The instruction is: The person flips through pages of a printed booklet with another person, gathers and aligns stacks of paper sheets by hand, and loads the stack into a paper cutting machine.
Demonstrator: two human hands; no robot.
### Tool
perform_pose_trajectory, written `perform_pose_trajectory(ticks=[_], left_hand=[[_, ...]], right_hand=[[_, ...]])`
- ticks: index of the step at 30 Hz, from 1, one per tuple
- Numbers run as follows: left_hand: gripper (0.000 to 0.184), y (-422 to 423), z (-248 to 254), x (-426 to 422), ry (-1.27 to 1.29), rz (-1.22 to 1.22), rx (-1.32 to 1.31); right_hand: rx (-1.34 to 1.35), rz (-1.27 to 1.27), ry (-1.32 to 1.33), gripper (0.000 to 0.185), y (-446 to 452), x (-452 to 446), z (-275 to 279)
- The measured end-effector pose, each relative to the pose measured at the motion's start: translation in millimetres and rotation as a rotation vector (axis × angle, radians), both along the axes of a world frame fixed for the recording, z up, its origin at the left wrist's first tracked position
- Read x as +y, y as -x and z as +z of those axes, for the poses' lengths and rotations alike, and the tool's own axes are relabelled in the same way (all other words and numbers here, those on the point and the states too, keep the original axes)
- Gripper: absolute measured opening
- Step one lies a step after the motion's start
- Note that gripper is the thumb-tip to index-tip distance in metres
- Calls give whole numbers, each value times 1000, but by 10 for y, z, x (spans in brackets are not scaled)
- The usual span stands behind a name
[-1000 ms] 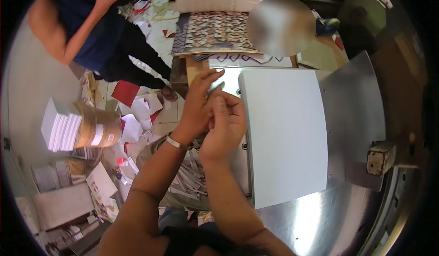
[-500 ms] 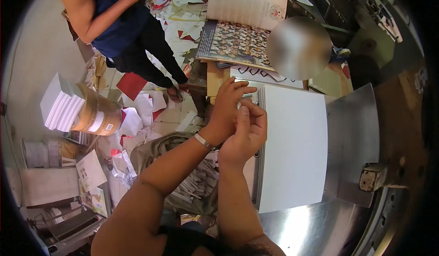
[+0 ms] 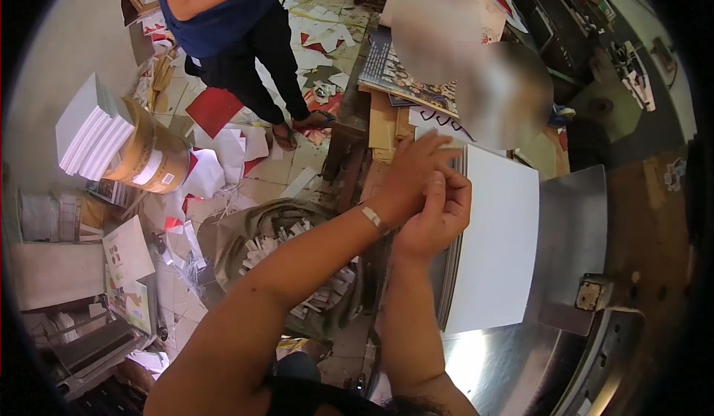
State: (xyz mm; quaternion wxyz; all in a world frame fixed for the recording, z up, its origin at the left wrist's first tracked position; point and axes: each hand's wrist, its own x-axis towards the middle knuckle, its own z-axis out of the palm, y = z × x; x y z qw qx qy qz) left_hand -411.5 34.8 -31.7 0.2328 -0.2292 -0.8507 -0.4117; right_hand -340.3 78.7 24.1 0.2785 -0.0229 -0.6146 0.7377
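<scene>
Paper stack [image 3: 497, 245], obstacle near right fingers [image 3: 458, 193]

A white paper stack [image 3: 500, 245] lies on the shiny metal table [image 3: 476, 368]; the tiled floor [image 3: 266, 172] bears paper scraps [image 3: 214, 113].

A white paper stack [image 3: 497, 241] lies flat on the metal table [image 3: 470, 362].

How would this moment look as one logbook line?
left hand: fingers extended | right hand: fingers curled, beside left; contents unclear | white paper stack: on metal table, right of hands | sack: holding paper strips
</scene>
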Motion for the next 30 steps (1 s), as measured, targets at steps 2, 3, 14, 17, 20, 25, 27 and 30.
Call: perform_pose_trajectory(ticks=[2,3,14,17,20,25,27,30], left_hand=[[53,-55,45,-41,-37,-127,-219],[57,-30,-30,9,-109,-156,-256],[72,-5,184,142,157,68,-429],[73,114,170,165,277,48,-481],[70,137,74,238,347,66,-444],[64,-94,354,140,334,106,-417],[63,-66,427,161,325,129,-410],[63,-29,347,230,347,162,-415]], right_hand=[[26,-5,-35,16,-25,-47,2],[43,-8,-69,15,-32,-58,-7],[56,-27,-272,39,-71,-11,-83],[24,-33,-342,48,-67,18,-34],[-85,104,-600,44,-93,155,58],[-48,267,-630,37,-188,251,887],[-56,213,-665,40,66,586,956],[-177,195,-657,40,407,1037,1024]])
